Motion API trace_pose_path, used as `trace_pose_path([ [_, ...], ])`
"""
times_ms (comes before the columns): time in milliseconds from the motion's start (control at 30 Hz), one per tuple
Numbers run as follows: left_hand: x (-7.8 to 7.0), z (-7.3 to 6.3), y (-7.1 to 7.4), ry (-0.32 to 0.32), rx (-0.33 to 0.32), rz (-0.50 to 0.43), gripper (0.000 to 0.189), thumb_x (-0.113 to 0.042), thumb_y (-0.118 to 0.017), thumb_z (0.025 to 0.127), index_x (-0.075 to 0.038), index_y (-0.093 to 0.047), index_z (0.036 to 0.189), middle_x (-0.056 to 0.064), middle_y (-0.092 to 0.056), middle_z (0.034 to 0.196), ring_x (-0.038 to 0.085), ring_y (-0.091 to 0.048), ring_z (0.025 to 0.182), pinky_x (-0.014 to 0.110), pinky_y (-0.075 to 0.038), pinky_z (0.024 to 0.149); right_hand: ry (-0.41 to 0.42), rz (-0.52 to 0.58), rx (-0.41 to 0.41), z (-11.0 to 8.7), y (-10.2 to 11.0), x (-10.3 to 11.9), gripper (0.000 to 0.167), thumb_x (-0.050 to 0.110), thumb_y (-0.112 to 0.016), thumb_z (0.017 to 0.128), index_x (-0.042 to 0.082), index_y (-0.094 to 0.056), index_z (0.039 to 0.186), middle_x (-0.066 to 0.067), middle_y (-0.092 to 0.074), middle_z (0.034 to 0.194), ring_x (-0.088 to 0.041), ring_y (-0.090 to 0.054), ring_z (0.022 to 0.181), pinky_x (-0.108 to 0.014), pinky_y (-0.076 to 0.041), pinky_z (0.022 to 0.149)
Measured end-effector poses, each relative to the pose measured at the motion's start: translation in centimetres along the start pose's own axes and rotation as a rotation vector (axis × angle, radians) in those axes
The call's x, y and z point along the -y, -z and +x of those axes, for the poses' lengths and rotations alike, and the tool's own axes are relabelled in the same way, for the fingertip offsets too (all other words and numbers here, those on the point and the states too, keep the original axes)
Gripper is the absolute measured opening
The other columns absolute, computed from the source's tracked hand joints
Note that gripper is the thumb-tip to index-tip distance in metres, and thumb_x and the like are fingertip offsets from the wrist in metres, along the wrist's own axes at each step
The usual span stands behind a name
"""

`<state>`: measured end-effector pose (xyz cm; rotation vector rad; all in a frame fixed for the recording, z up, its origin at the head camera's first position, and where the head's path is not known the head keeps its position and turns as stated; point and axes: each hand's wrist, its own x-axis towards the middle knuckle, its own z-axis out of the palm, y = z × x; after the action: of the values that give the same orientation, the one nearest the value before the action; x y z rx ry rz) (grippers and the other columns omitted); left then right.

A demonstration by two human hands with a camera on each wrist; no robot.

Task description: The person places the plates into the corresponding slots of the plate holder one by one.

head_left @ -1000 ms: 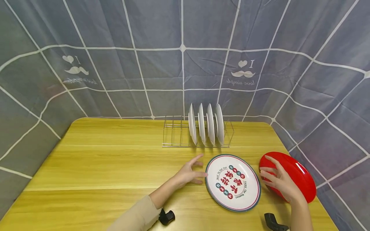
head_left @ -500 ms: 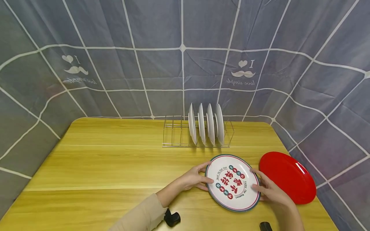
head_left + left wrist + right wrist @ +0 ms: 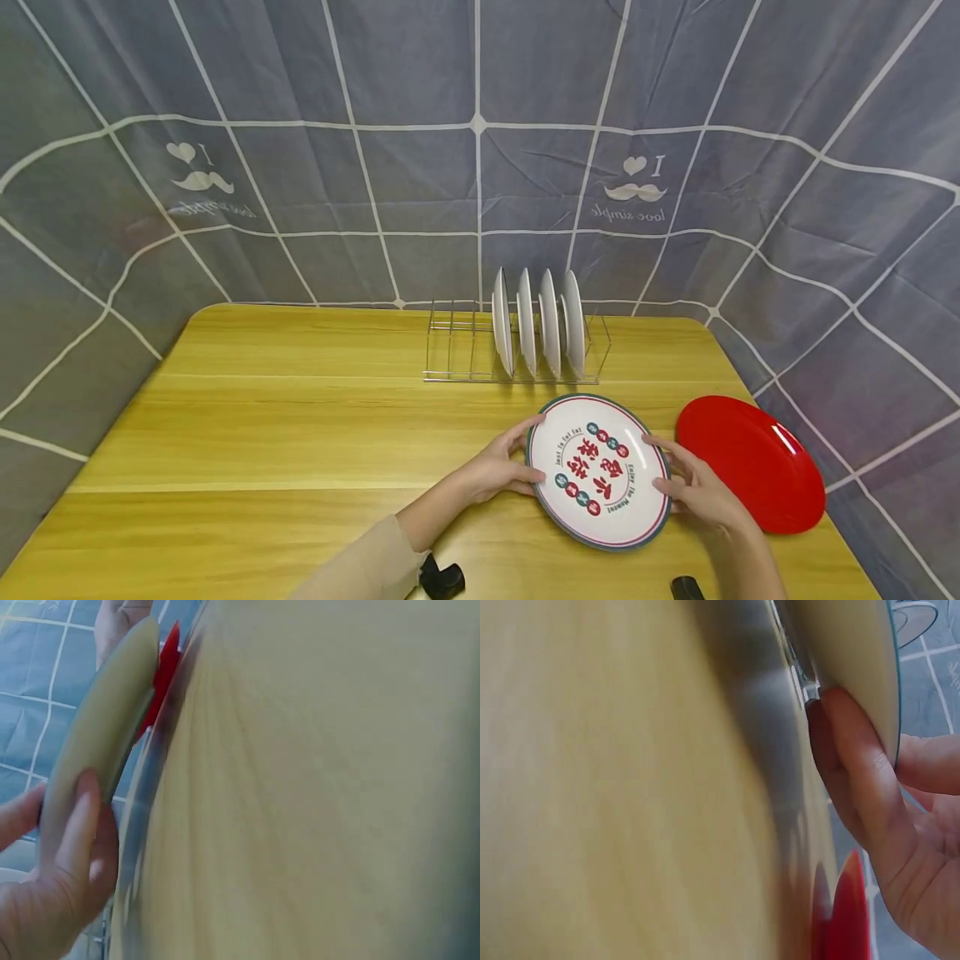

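Note:
A round white plate [image 3: 600, 471] with a dark rim band, a red ring and red printed characters is held at its two sides, face up. My left hand [image 3: 491, 471] grips its left edge, thumb on top and fingers beneath. On the opposite edge my right hand [image 3: 701, 492] pinches the rim the same way. In the left wrist view the pale underside of the plate [image 3: 97, 727] shows, raised off the tabletop. The right wrist view has fingers [image 3: 862, 761] pressed against the underside. A red oval plate [image 3: 750, 462] lies just right of my right hand.
A wire dish rack [image 3: 457, 379] stands at the back of the wooden table [image 3: 262, 417]. Several white plates [image 3: 551, 325] stand upright in its right part. A grey gridded curtain [image 3: 420, 183] hangs behind and around the table.
Both hands have come in from beside the white plate and taken hold of its rim. The plate has since moved slightly left and lifted. The red plate and rack stay put.

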<state>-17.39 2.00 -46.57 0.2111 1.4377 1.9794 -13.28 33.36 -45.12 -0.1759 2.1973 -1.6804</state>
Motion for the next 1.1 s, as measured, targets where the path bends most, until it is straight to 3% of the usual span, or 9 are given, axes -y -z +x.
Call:
trace_pose_path([
  [200,-0.6,-1.7,0.2,-0.064,0.104,-0.017,0.087,0.017,-0.056,0.079,-0.025,-0.02,0.146,0.026,-0.054,0.113,0.032,-0.063,0.088,0.043,-0.055,0.074,0.116,0.004,0.012,0.3,-0.6,0.6,0.056,0.0,-0.055,0.088,-0.001,-0.029,0.138,0.001,-0.053,0.106,-0.017,-0.062,0.07,-0.026,-0.053,0.05],
  [367,-1.5,-3.3,0.4,-0.151,0.149,-0.025,0.09,0.012,-0.059,0.079,-0.027,-0.016,0.147,0.025,-0.047,0.12,0.031,-0.061,0.094,0.047,-0.052,0.078,0.192,-0.011,0.016,0.6,-1.2,1.9,0.055,-0.004,-0.055,0.087,-0.004,-0.03,0.136,0.003,-0.054,0.105,-0.017,-0.062,0.064,-0.024,-0.048,0.043],
  [667,-4.4,-6.2,1.4,-0.399,0.185,-0.07,0.089,0.001,-0.066,0.079,-0.02,-0.013,0.147,0.029,-0.038,0.129,0.026,-0.061,0.096,0.046,-0.054,0.068,0.234,0.058,0.087,2.3,-2.6,5.6,0.058,-0.005,-0.05,0.089,0.004,-0.024,0.14,-0.004,-0.05,0.117,-0.028,-0.066,0.083,-0.043,-0.056,0.062],
  [800,-6.0,-7.7,2.2,-0.475,0.184,-0.082,0.086,0.002,-0.065,0.08,-0.018,-0.015,0.147,0.026,-0.04,0.128,0.027,-0.061,0.097,0.046,-0.054,0.066,0.25,0.073,0.1,3.6,-2.7,7.1,0.059,-0.002,-0.049,0.091,0.01,-0.022,0.142,-0.007,-0.051,0.118,-0.026,-0.064,0.089,-0.045,-0.055,0.068],
  [967,-8.4,-9.8,3.7,-0.565,0.141,-0.058,0.084,0.006,-0.062,0.081,-0.019,-0.016,0.146,0.02,-0.043,0.127,0.027,-0.06,0.098,0.043,-0.055,0.065,0.305,0.058,-0.054,5.8,-2.1,8.2,0.052,0.001,-0.049,0.093,0.011,-0.029,0.139,-0.011,-0.052,0.114,-0.018,-0.063,0.092,-0.035,-0.055,0.077],
  [1100,-10.5,-11.3,5.1,-0.653,0.084,-0.043,0.083,0.011,-0.057,0.082,-0.021,-0.017,0.147,0.016,-0.044,0.128,0.025,-0.061,0.096,0.037,-0.056,0.065,0.31,-0.074,-0.227,8.1,-1.2,8.3,0.05,0.009,-0.051,0.093,0.007,-0.031,0.139,-0.019,-0.049,0.118,-0.015,-0.059,0.097,-0.025,-0.051,0.084],
])
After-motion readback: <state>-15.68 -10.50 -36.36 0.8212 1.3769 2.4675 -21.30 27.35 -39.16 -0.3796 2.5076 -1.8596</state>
